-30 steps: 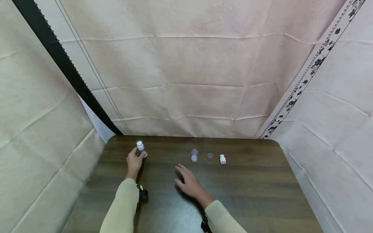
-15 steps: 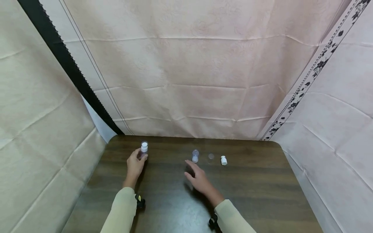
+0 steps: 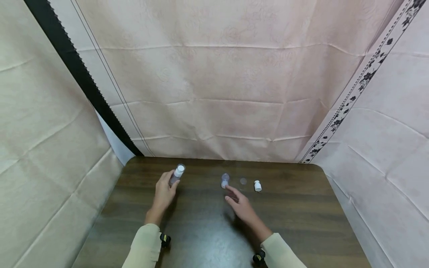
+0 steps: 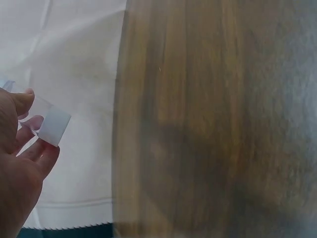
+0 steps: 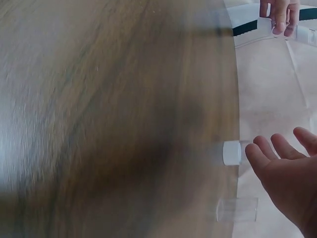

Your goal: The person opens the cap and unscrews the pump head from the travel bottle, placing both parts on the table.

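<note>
My left hand grips a clear plastic container with a white top, held tilted above the table's far left part. In the left wrist view its white end sticks out past the fingers, and the palm hides some of the clear body. My right hand is empty with relaxed, spread fingers. Its fingertips are right by a second clear container with a white base, upright on the table. To the right of that stand a see-through cup and a small white bottle.
The wooden table ends at a far edge just behind the containers. Pale cloth hangs behind it and at both sides. Each wrist wears a small black camera.
My left hand has moved right with the container, which now leans to the right. My right hand has moved right, up to the second container. The things standing on the table keep their places.
</note>
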### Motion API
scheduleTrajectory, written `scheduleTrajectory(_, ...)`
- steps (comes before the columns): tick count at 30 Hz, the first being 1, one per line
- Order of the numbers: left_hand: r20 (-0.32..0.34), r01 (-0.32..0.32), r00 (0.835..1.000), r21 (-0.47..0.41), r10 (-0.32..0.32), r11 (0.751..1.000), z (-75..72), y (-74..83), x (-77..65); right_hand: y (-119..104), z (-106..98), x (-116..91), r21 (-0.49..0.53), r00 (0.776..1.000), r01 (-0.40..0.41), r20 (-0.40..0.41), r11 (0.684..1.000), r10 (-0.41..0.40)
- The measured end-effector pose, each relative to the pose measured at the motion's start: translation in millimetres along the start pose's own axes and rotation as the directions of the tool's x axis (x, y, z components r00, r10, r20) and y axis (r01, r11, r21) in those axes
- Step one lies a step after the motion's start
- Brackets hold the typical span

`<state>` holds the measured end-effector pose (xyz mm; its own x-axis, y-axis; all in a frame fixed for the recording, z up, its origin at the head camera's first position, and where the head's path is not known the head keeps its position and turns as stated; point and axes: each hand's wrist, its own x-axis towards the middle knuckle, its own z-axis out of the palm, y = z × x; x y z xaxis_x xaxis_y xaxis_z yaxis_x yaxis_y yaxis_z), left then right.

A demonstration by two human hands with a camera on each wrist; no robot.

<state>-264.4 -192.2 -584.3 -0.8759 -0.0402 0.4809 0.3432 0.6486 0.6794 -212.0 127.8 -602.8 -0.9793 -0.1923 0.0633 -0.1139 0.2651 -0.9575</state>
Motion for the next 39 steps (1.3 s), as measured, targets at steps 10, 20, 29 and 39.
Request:
scheduleTrajectory(10, 0.049, -0.078, 0.996, -0.054, 0.081, 0.995, 11.9, 33.5, -10.1, -10, -27, -7, 0.060, 0.999, -0.032, 0.013, 0.998, 0.032)
scheduleTrajectory(20, 0.149, -0.157, 0.977, 0.023, 0.152, 0.987, 28.4, 64.1, -17.7, -9, -49, -12, 0.051, 1.000, -0.014, -0.005, 0.999, 0.014)
scheduleTrajectory(29, 0.303, -0.285, 0.926, 0.163, 0.227, 0.945, 38.7, 92.9, -20.0, -17, -55, -14, 0.011, 0.999, 0.039, -0.029, 0.999, -0.038)
scheduleTrajectory(39, 0.423, -0.484, 0.839, 0.292, 0.342, 0.825, 59.4, 118.8, -27.1, -23, -58, -19, -0.027, 0.999, 0.018, -0.036, 0.999, -0.019)
